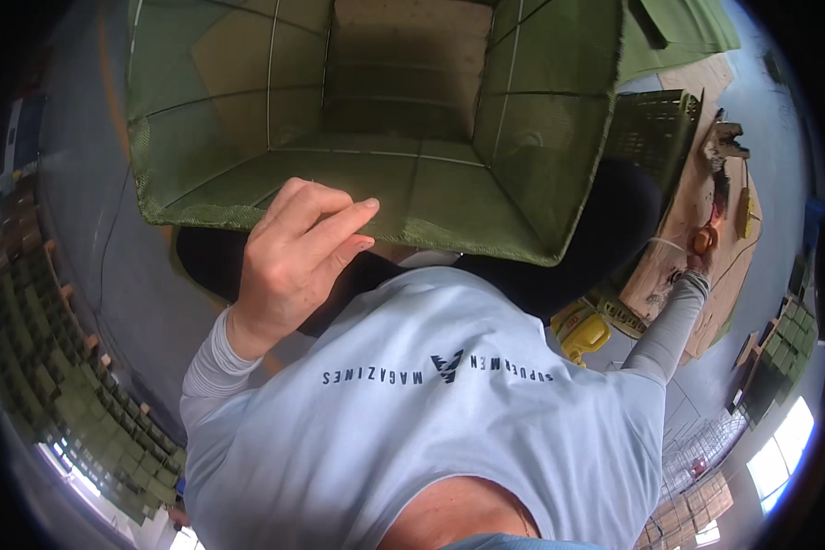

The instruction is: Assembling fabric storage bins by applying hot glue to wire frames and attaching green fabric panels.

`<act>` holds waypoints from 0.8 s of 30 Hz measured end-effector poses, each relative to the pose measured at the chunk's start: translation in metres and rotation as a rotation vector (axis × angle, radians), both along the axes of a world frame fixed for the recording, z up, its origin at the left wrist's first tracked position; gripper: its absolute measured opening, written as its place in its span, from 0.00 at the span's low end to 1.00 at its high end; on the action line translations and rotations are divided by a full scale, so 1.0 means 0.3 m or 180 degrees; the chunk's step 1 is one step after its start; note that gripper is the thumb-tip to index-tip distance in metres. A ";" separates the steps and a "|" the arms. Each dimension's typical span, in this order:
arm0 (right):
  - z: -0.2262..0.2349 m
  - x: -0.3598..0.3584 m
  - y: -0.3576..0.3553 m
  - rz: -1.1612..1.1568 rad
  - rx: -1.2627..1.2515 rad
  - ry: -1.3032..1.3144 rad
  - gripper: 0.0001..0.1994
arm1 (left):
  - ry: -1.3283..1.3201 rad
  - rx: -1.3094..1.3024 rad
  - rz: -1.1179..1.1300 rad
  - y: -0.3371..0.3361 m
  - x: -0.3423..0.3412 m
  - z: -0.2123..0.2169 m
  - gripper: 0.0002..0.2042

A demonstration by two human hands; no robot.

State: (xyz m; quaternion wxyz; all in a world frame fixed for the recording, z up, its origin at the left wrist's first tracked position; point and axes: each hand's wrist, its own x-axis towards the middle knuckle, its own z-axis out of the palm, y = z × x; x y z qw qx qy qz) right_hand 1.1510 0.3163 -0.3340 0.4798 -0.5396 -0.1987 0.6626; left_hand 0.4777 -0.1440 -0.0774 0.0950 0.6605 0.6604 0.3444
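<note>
A large open box of wire frame covered in green netting (449, 197) lies in front of me with its opening toward me and cardboard showing behind its panels. My left hand (293, 261) rests on its near lower rim, fingers curled and thumb against forefinger on the netting's edge. My right arm in a grey sleeve stretches out to the right. My right hand (697, 268) is small and mostly hidden at the edge of a cardboard sheet (687, 197), right beside an orange roll (703, 240); I cannot make out its grip.
A dark green plastic crate (655, 128) stands right of the box. A yellow tool (582, 332) lies by my right arm. Stacks of green netted frames (73, 385) line the left. Bare wire frames (706, 440) and cardboard bundles sit at the lower right.
</note>
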 end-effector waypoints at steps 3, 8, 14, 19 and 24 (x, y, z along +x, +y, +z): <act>-0.017 -0.115 -0.174 0.1041 0.0775 0.0293 0.12 | -0.0282 -0.0452 0.0297 -0.041 0.025 0.003 0.14; 0.525 -0.639 -0.360 0.1090 0.2181 0.0145 0.32 | -0.1143 -0.1443 -0.0196 -0.086 0.005 0.003 0.14; 0.859 -0.883 -0.520 0.2868 0.3243 0.1015 0.46 | -0.1423 -0.1602 -0.0576 -0.070 -0.031 -0.036 0.15; 0.911 -1.127 -0.809 0.4039 0.1484 0.1793 0.44 | -0.2443 -0.2009 -0.0567 -0.073 -0.020 -0.062 0.14; 0.905 -1.219 -0.921 0.4181 0.0852 0.1124 0.37 | -0.2089 -0.1377 -0.0495 -0.087 0.007 -0.050 0.14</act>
